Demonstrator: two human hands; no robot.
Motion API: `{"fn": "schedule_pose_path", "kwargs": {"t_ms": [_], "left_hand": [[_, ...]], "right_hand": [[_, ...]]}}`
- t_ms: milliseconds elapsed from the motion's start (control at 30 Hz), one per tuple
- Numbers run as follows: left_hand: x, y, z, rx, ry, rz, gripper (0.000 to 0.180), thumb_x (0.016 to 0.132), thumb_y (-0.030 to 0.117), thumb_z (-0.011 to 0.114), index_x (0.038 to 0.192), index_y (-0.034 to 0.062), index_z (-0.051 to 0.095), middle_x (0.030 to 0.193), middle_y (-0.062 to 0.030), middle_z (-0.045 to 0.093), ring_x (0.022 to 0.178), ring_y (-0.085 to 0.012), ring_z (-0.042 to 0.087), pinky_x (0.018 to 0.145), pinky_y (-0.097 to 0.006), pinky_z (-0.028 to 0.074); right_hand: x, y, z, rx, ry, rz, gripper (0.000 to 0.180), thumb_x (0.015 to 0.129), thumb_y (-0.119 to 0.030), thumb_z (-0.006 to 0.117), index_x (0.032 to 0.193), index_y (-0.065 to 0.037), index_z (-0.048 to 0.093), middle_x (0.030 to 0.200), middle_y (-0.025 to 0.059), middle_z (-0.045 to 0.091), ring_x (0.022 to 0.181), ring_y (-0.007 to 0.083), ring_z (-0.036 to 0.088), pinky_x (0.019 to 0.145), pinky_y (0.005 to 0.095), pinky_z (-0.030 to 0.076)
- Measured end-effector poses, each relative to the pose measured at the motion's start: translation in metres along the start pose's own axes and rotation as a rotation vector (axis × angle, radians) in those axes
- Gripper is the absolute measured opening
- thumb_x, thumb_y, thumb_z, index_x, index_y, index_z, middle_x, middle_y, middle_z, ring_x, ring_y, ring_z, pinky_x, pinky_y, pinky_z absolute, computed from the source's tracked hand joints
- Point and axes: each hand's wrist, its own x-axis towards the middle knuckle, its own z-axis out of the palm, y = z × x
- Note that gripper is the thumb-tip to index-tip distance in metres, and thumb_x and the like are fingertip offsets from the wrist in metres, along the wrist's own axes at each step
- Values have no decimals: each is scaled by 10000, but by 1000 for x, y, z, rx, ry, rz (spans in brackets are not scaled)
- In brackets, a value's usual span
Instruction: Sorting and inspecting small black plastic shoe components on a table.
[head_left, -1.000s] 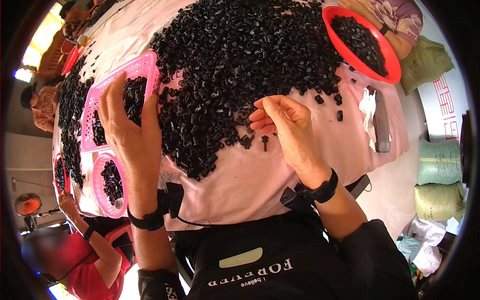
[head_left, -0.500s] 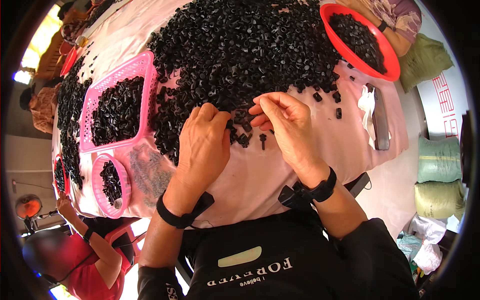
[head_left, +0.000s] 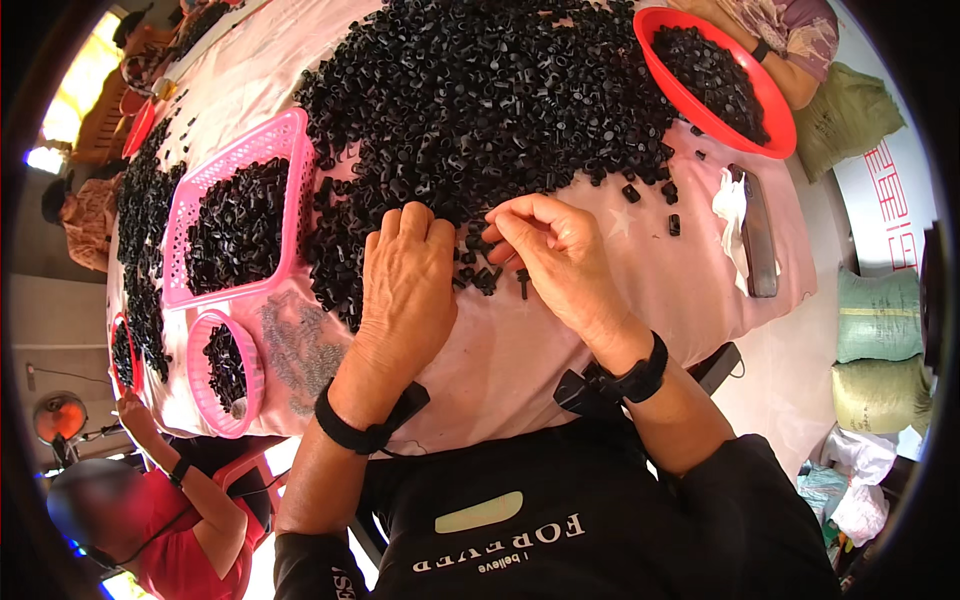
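A broad heap of small black plastic parts (head_left: 480, 100) lies across the pink-covered table (head_left: 530, 350). At its near edge my left hand (head_left: 408, 285) is closed, knuckles up, its fingertips hidden behind the hand. Just to its right, my right hand (head_left: 570, 265) is closed too, thumb and index finger drawn together in a pinch over the parts. Whatever either hand holds is too small or hidden. Between and below my hands lie several loose black parts (head_left: 485, 278), one of them a thin upright-looking piece (head_left: 523, 284).
Left of the heap stand a pink rectangular basket (head_left: 300, 200) and a round pink basket (head_left: 252, 390), both with black parts; small grey pieces (head_left: 300, 345) lie beside them. A red basin (head_left: 785, 135), a phone (head_left: 762, 240) and white tissue (head_left: 728, 215) are right. A co-worker (head_left: 190, 530) sits lower left.
My right hand has shifted slightly left, closer to my left hand, and its fingers are drawn in more. My left hand's fingers have turned further down toward the parts.
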Motion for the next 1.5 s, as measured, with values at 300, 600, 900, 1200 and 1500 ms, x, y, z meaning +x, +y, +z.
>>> {"fn": "schedule_pose_path", "kwargs": {"t_ms": [300, 600, 900, 1200, 1500], "left_hand": [[-4, 3, -3, -33, -21, 4, 234, 801, -63, 676, 1021, 17, 661, 1129, -121, 578, 1058, -330, 550, 917, -441, 439], [-7, 17, -11, -360, 121, 25, 272, 838, -129, 665, 1082, -15, 626, 961, -173, 648, 865, -379, 667, 734, -454, 535], [-27, 11, -22, -509, 162, -88, 267, 869, -107, 698, 1109, -5, 636, 957, -174, 688, 808, -319, 709, 709, -371, 582], [-118, -38, -96, -91, -39, -540, 431, 815, 123, 845, 1188, 1, 667, 1041, -160, 650, 809, -320, 647, 750, -421, 530], [-180, -42, -84, -22, -215, -798, 887, 650, 237, 955, 1423, 74, 551, 1287, -154, 595, 1003, -363, 689, 835, -467, 554]], "right_hand": [[1, 3, 2, -82, -5, -47, 152, 1039, -108, 659, 1089, 16, 731, 884, 42, 745, 805, 95, 731, 658, 238, 551], [-1, 7, 3, -113, -138, -149, 115, 957, -28, 720, 1061, 18, 738, 903, 73, 776, 810, 112, 731, 726, 260, 578], [-4, 2, 7, -145, -295, -31, 190, 971, 33, 645, 1139, 34, 733, 940, 87, 763, 807, 111, 716, 738, 269, 581], [2, 5, 3, -80, -126, -110, 198, 1042, 2, 571, 1173, -9, 719, 1016, 28, 683, 841, 89, 696, 745, 242, 584], [0, 4, 1, -126, -104, -133, 197, 1052, -52, 590, 1197, -27, 720, 936, 19, 705, 808, 70, 673, 726, 237, 574]]}}
